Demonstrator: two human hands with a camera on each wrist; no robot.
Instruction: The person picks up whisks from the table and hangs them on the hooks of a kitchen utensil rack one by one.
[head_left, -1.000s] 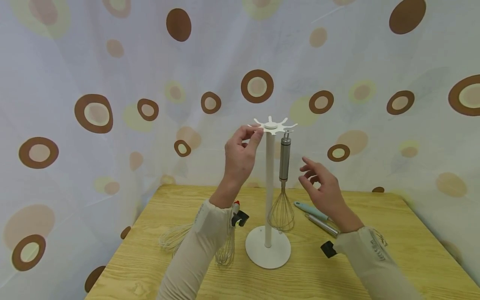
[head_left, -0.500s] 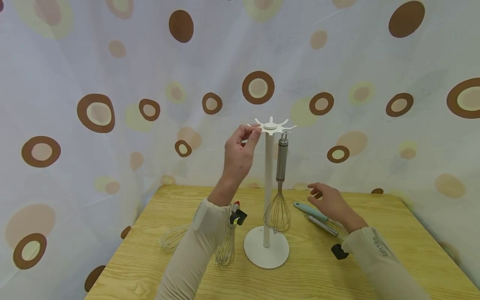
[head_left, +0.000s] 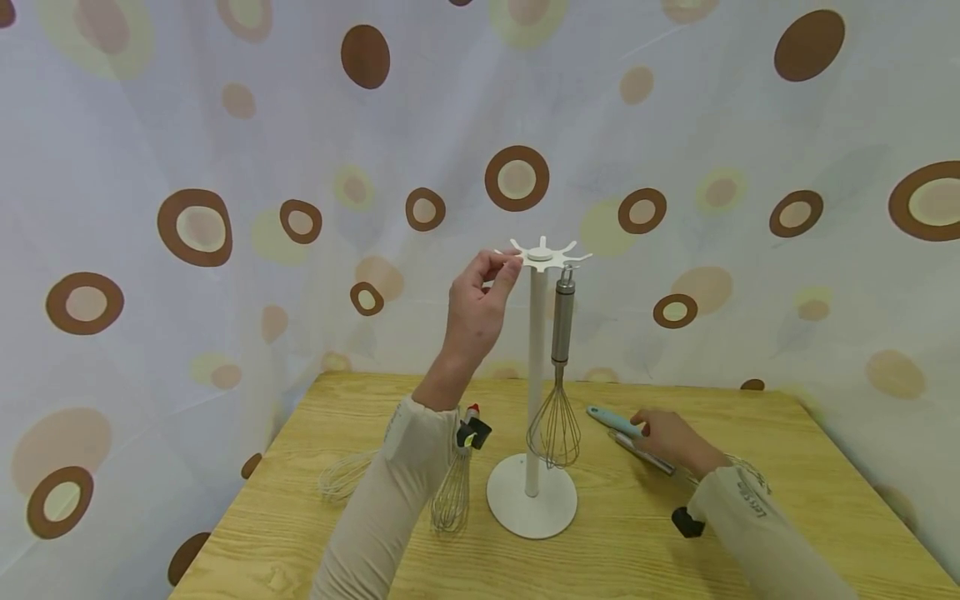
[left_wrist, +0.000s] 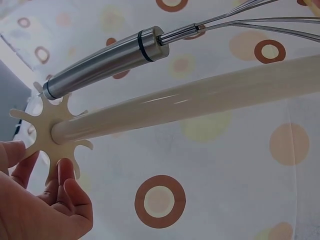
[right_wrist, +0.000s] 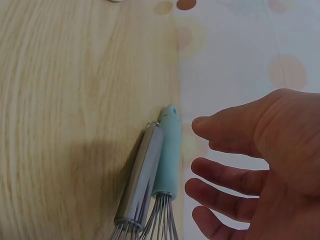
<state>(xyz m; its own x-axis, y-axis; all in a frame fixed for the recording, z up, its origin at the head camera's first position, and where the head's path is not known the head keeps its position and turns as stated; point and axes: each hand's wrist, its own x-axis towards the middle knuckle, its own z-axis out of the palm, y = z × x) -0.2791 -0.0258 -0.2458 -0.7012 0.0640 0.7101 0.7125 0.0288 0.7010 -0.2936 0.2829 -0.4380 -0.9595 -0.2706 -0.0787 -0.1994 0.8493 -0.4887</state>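
Note:
A white utensil stand (head_left: 536,358) stands upright, with a hooked disc on top. My left hand (head_left: 476,312) pinches an arm of that disc, at its left side. From a hook on the right hangs a steel-handled whisk (head_left: 563,325), wires down. My right hand (head_left: 675,442) is over two whisks on the table, fingers apart and slightly bent. One is a whisk with a light blue handle (right_wrist: 169,155); against it lies another steel-handled whisk (right_wrist: 142,175). In the right wrist view nothing is between the thumb and fingers. The head view hides part of both whisks behind the hand.
Left of the stand's round base (head_left: 532,523) lies a red-tipped whisk (head_left: 450,500), partly behind the left wrist camera. Farther left, wire loops of another whisk (head_left: 343,475) show beside the sleeve. A spotted cloth (head_left: 450,100) hangs behind the wooden table (head_left: 600,550).
My right hand has moved away from the hanging whisk, down and to the right, over the two whisks on the table. The left hand keeps its place at the disc.

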